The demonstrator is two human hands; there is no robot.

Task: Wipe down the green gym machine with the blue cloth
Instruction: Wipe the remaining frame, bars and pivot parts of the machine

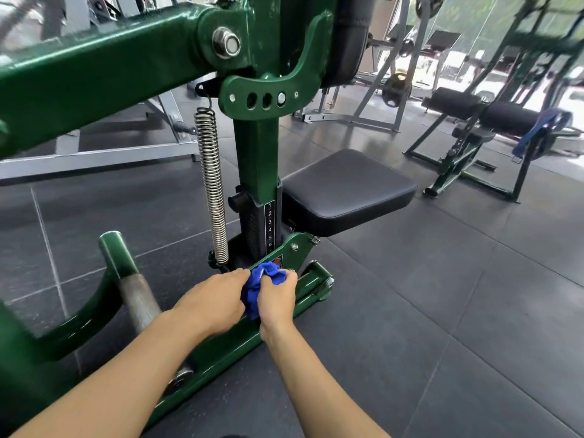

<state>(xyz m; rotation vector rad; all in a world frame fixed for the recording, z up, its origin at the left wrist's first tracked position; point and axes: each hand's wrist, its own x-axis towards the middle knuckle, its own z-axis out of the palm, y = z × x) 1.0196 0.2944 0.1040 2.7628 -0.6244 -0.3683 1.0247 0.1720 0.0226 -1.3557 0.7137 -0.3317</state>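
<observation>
The green gym machine [257, 147] fills the left and middle of the head view, with a tall post, a big lever arm at the top left and a low base bar running along the floor. A bunched blue cloth [262, 279] lies against the base bar, just below the numbered seat post. My right hand [278, 298] grips the cloth from the right. My left hand [218, 298] holds its left side, fingers curled onto it. Both hands sit low on the bar, close together.
A black seat pad [347, 191] juts right from the post. A steel spring [213, 184] hangs beside the post. A green peg with a metal sleeve [132, 279] stands to the left. Another green bench [480, 143] and grey racks stand behind on the black rubber floor.
</observation>
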